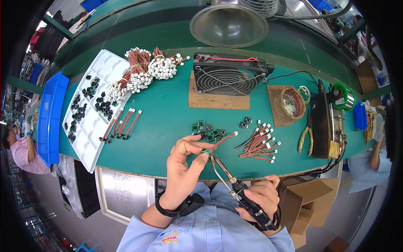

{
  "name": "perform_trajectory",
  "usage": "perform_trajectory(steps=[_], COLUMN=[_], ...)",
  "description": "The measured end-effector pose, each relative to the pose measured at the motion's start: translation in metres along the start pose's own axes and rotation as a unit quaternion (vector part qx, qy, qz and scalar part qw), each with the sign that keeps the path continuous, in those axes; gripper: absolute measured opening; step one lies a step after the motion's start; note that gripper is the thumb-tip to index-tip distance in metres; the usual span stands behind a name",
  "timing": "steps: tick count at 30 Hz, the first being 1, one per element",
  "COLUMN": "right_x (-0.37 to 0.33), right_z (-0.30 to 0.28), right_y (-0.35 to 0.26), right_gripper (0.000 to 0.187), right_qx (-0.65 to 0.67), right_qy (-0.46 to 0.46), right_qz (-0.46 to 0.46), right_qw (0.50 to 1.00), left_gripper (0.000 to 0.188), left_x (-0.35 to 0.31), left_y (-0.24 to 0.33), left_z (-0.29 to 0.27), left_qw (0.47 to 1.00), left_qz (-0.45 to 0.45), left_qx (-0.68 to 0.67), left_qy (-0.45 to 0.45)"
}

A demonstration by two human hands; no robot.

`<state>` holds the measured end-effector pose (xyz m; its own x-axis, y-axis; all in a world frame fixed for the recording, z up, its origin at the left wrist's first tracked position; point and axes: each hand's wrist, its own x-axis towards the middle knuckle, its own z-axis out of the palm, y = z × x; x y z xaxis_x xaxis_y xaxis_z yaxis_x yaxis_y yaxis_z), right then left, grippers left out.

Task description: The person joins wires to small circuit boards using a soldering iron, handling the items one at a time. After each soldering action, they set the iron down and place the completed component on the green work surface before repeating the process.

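Note:
Between the thumb and forefinger of my left hand [184,164] is a small green circuit board [205,151], mostly hidden by the fingers. A red-and-black wire lead [223,141] with a white connector runs from it toward the upper right. My right hand [263,196] is wrapped around a soldering iron [243,194] with a thin metal tube along its shaft. Its tip meets or nearly meets the board; contact cannot be made out. Just beyond my left hand lie several loose green boards [214,132]. To their right spreads a pile of wire leads [260,143].
A white tray [90,126] carries dark components and bundled leads [140,69] at left, beside a blue bin [51,117]. A fan [228,75] stands behind my hands. Rightward are a solder-scrap bowl [291,104], pliers [305,136], a black soldering station [325,122] and a solder spool [345,97].

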<state>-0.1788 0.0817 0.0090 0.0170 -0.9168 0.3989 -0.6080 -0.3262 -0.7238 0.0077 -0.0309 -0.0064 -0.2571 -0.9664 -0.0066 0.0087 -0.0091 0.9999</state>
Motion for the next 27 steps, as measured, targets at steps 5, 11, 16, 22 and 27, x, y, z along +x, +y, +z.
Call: perform_trajectory(steps=[5,11,16,22,27], right_x=[-0.001,0.001,-0.008,-0.031,-0.032], right_z=[-0.002,-0.006,-0.015,-0.012,0.0], right_y=[0.001,-0.003,0.0,0.013,0.014], right_gripper=[0.039,0.039,0.045,0.045,0.029], right_qx=[-0.001,-0.012,-0.004,-0.057,0.044], right_qy=[-0.005,0.002,0.008,0.164,0.325], right_qz=[-0.005,-0.002,-0.006,0.092,0.22], right_qw=[1.0,1.0,1.0,0.98,0.919], left_gripper=[0.01,0.011,0.009,0.005,0.005], left_x=[-0.001,-0.002,-0.002,-0.002,-0.004], left_y=[0.0,0.002,0.005,0.025,0.023], left_z=[0.001,0.003,0.0,-0.003,0.0], left_qw=[1.0,0.995,0.995,0.984,0.966], left_qz=[0.011,0.051,0.046,-0.078,-0.093], left_qx=[0.021,0.084,0.087,-0.161,-0.239], left_qy=[0.003,0.012,0.026,-0.012,-0.031])
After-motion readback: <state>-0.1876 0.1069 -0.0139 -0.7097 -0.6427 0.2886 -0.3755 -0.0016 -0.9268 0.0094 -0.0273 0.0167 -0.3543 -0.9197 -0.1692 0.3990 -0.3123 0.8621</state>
